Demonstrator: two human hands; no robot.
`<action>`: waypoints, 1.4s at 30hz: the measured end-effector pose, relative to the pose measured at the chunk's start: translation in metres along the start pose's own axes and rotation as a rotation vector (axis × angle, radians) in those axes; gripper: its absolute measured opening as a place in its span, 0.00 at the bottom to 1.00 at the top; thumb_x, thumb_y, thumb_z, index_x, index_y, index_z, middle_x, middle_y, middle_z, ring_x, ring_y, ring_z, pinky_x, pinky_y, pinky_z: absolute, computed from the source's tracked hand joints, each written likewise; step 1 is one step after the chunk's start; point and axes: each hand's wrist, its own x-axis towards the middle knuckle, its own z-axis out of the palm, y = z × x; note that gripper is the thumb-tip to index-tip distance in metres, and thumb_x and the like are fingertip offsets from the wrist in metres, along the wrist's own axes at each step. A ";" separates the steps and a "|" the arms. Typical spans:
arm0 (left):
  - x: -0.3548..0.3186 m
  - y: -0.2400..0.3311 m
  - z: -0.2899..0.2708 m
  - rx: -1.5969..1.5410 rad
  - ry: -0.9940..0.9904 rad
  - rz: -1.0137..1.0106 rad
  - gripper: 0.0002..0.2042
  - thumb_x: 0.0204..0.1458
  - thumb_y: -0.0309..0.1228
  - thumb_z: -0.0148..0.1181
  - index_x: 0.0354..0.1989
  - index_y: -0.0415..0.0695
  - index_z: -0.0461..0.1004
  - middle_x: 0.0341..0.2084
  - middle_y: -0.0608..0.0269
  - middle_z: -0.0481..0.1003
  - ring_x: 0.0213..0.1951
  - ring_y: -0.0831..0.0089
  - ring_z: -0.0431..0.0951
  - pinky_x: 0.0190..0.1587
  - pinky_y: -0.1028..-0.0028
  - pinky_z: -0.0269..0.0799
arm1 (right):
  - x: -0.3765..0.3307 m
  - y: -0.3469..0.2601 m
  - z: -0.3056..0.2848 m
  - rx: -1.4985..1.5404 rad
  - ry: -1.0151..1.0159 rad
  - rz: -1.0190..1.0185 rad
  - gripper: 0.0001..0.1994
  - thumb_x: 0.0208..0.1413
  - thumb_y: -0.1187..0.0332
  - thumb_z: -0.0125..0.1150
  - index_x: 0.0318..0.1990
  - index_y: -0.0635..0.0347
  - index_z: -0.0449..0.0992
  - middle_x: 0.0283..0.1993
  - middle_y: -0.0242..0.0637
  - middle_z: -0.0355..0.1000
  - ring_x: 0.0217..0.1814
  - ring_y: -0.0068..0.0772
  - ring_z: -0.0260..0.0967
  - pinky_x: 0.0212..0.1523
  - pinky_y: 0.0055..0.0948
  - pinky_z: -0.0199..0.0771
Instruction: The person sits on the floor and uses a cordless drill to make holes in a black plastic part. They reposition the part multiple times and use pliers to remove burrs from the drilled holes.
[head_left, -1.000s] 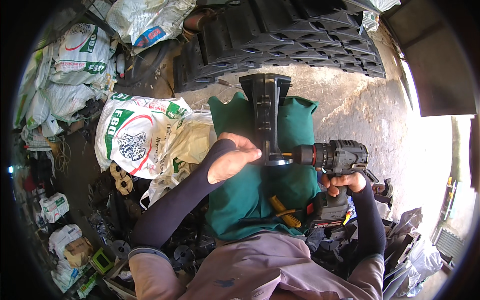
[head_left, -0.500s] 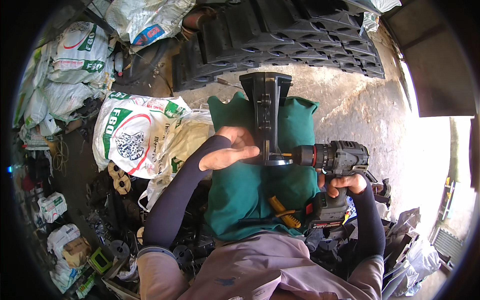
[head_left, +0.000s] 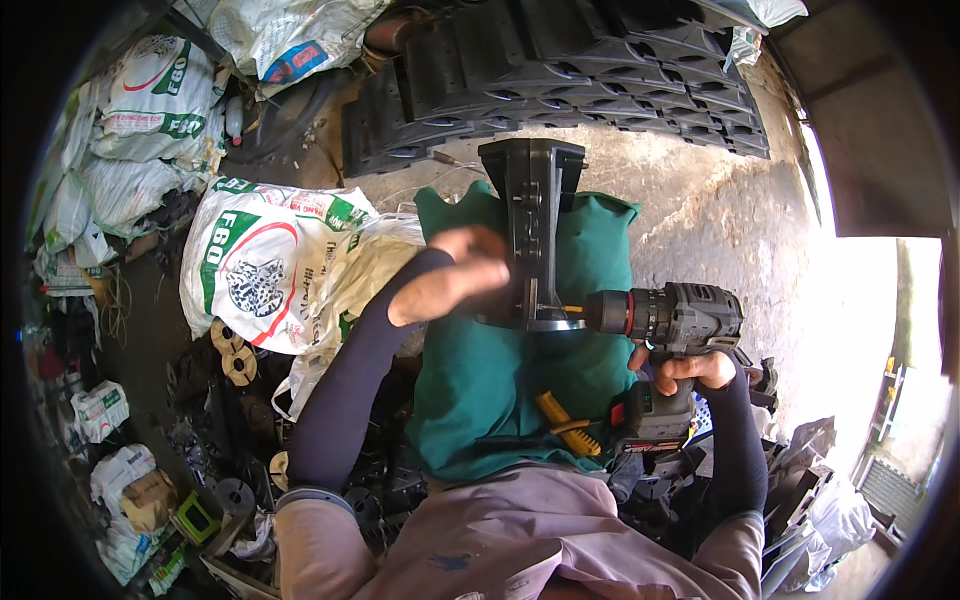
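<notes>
Since the earlier frame the left hand (head_left: 455, 275) has lifted and shifted right, closer to the black plastic part (head_left: 532, 235).

At far left lie white printed sacks (head_left: 265, 265) on the floor. The left hand, blurred, sits against the black plastic part's left side, fingers loosely curled; whether they grip it I cannot tell. That part stands upright on a green cushion (head_left: 500, 400), with a yellow-handled tool (head_left: 562, 423) lying lower on the cloth. Further right, the right hand (head_left: 690, 370) is wrapped tight around the handle of a cordless drill (head_left: 665, 320), whose bit touches the part's base. Stacked black parts (head_left: 560, 80) lie behind.
</notes>
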 end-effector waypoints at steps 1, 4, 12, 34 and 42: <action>0.006 0.002 0.003 -0.108 0.162 -0.058 0.18 0.58 0.41 0.53 0.48 0.39 0.70 0.37 0.67 0.73 0.37 0.79 0.73 0.40 0.75 0.68 | 0.000 -0.001 0.001 -0.018 0.012 0.007 0.28 0.44 0.74 0.66 0.55 0.66 0.65 0.38 0.51 0.75 0.19 0.27 0.68 0.22 0.25 0.69; 0.019 -0.005 0.037 -0.055 0.344 0.316 0.21 0.64 0.44 0.39 0.50 0.38 0.70 0.39 0.54 0.76 0.42 0.64 0.75 0.47 0.68 0.68 | -0.001 0.001 0.001 -0.048 0.043 0.003 0.27 0.44 0.73 0.66 0.54 0.65 0.66 0.36 0.48 0.74 0.19 0.27 0.67 0.22 0.26 0.68; 0.013 -0.012 0.062 0.104 0.520 0.315 0.24 0.66 0.44 0.30 0.55 0.41 0.68 0.37 0.48 0.77 0.40 0.53 0.77 0.43 0.65 0.70 | -0.013 0.020 -0.010 0.040 0.001 0.073 0.27 0.50 0.73 0.64 0.58 0.64 0.64 0.28 0.37 0.66 0.19 0.25 0.59 0.23 0.28 0.64; 0.004 -0.016 0.019 -0.884 0.346 0.112 0.20 0.46 0.16 0.43 0.51 0.26 0.64 0.40 0.49 0.71 0.34 0.67 0.72 0.36 0.75 0.69 | -0.034 0.000 -0.016 0.023 0.164 -0.133 0.31 0.41 0.69 0.64 0.56 0.69 0.64 0.40 0.51 0.73 0.20 0.33 0.70 0.24 0.32 0.74; 0.003 0.012 0.010 -0.966 0.216 0.084 0.09 0.60 0.26 0.51 0.47 0.36 0.70 0.36 0.51 0.77 0.31 0.66 0.78 0.32 0.74 0.73 | 0.006 -0.047 0.007 -0.070 0.158 -0.237 0.29 0.40 0.70 0.60 0.54 0.69 0.65 0.42 0.51 0.71 0.18 0.30 0.67 0.20 0.26 0.72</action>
